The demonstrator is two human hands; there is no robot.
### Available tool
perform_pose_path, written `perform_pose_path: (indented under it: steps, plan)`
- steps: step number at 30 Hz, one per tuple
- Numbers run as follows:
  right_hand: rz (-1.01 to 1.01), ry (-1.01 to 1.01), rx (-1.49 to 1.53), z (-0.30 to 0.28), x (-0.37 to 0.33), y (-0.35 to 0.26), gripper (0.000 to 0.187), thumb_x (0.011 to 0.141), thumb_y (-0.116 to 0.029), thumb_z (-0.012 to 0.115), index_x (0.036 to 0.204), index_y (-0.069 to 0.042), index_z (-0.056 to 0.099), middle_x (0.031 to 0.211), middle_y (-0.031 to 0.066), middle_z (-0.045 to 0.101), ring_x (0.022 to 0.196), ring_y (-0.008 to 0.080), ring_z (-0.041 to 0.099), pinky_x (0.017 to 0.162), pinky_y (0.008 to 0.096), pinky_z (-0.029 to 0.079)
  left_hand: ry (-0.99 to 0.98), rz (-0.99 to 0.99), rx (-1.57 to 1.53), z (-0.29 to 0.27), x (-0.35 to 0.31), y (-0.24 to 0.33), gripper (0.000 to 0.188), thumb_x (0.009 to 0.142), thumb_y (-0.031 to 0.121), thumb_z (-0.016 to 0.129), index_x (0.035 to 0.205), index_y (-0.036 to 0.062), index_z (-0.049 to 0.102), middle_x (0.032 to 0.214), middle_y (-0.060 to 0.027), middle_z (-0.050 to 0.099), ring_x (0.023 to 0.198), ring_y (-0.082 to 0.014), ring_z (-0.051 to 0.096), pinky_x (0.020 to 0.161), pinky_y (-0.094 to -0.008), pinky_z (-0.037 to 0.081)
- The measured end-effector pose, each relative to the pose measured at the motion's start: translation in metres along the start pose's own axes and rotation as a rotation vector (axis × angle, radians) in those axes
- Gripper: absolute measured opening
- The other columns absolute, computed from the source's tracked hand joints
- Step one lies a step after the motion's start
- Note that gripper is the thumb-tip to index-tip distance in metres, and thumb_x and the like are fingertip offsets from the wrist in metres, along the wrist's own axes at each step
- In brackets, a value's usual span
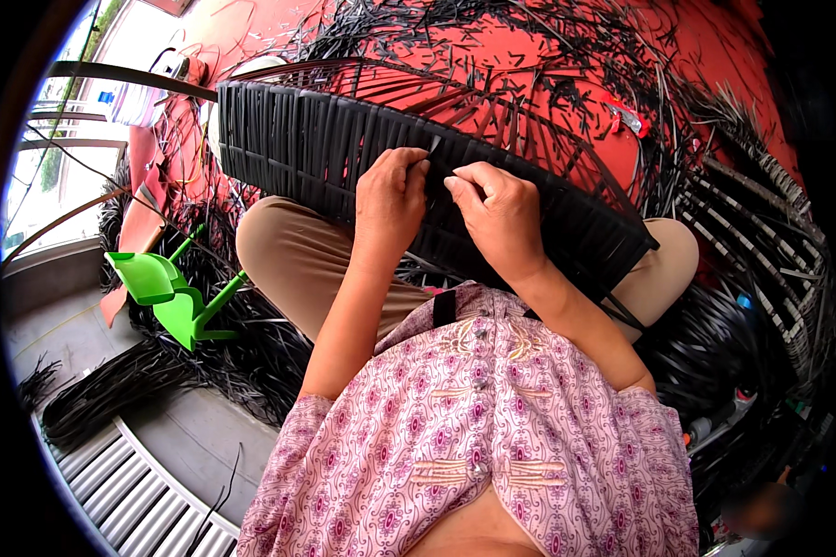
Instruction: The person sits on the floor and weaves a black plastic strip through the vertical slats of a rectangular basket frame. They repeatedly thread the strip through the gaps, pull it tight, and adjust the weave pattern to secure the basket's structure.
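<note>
A black woven panel (pixel 283 139), made of flat strips over a frame, leans across my lap and crossed legs. My left hand (pixel 390 200) is closed in a pinch at its near face, and a short shiny strip end (pixel 435 143) shows just past the fingertips. Close beside it, my right hand (pixel 503 215) is also pinched, thumb against bent forefinger, near the same spot on the weave. Whatever lies between the right fingertips is hidden. Bare dark ribs (pixel 529 125) run along the panel's far side.
Cut black strips (pixel 567 74) litter the red floor covering (pixel 678 37). On the left lie a green dustpan (pixel 144 277) and a bundle of black strips (pixel 111 395), near a white slatted rack (pixel 135 478). A slatted frame (pixel 752 241) and loose strip heaps (pixel 715 339) lie at the right.
</note>
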State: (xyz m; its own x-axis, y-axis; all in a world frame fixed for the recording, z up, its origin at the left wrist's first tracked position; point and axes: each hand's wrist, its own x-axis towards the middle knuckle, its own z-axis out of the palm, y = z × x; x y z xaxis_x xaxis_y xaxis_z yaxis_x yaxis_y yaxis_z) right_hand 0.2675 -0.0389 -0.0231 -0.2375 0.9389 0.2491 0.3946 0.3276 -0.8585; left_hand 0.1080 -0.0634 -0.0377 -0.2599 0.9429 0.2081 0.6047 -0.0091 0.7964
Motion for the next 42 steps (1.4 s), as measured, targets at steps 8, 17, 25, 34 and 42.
perform_pose_path:
  steps: [8,17,25,34,42]
  plan:
    - [0.035,-0.156,-0.319,0.007,0.014,-0.006,0.015,0.092,-0.019,0.071,0.088,-0.004,0.072,0.084,0.0173,0.074,0.078,0.0386,0.073,0.070,0.0479,0.059,-0.049,-0.029,0.012,-0.003,-0.001,-0.004,0.016,0.099,0.008,0.067,0.111,-0.0024,0.071,0.093,-0.0102,0.072,0.065,-0.0143,0.067,0.060,-0.0281,0.054]
    - [-0.030,-0.136,-0.394,0.015,0.012,-0.006,0.014,0.092,-0.018,0.071,0.088,-0.005,0.069,0.084,0.0151,0.073,0.076,0.0380,0.073,0.069,0.0492,0.058,-0.233,-0.206,-0.177,-0.023,0.009,0.008,0.018,0.099,0.011,0.068,0.110,-0.0029,0.069,0.086,-0.0054,0.068,0.067,-0.0097,0.063,0.060,-0.0267,0.053]
    - [-0.088,-0.132,-0.534,0.026,0.010,-0.009,0.016,0.093,-0.017,0.070,0.086,-0.006,0.061,0.081,0.0141,0.068,0.075,0.0357,0.072,0.067,0.0462,0.058,-0.210,-0.287,-0.344,-0.024,0.008,-0.001,0.010,0.099,0.007,0.067,0.097,-0.0024,0.066,0.081,-0.0048,0.067,0.068,-0.0096,0.066,0.061,-0.0258,0.053]
    - [-0.333,-0.057,-0.285,0.017,0.011,-0.036,0.040,0.083,-0.013,0.081,0.118,-0.005,0.064,0.110,0.0110,0.066,0.104,0.0318,0.066,0.087,0.0415,0.056,0.004,-0.118,-0.267,-0.064,0.001,0.007,0.004,0.097,-0.002,0.066,0.098,-0.0015,0.062,0.085,-0.0070,0.064,0.066,-0.0118,0.065,0.060,-0.0263,0.053]
    - [-0.245,-0.096,0.224,0.034,0.023,-0.041,0.015,0.090,-0.014,0.078,0.098,-0.003,0.073,0.089,0.0124,0.072,0.083,0.0308,0.072,0.073,0.0391,0.057,-0.023,-0.078,-0.396,-0.095,-0.001,0.027,0.007,0.095,-0.003,0.068,0.101,-0.0010,0.064,0.087,-0.0055,0.064,0.069,-0.0099,0.064,0.063,-0.0235,0.052]
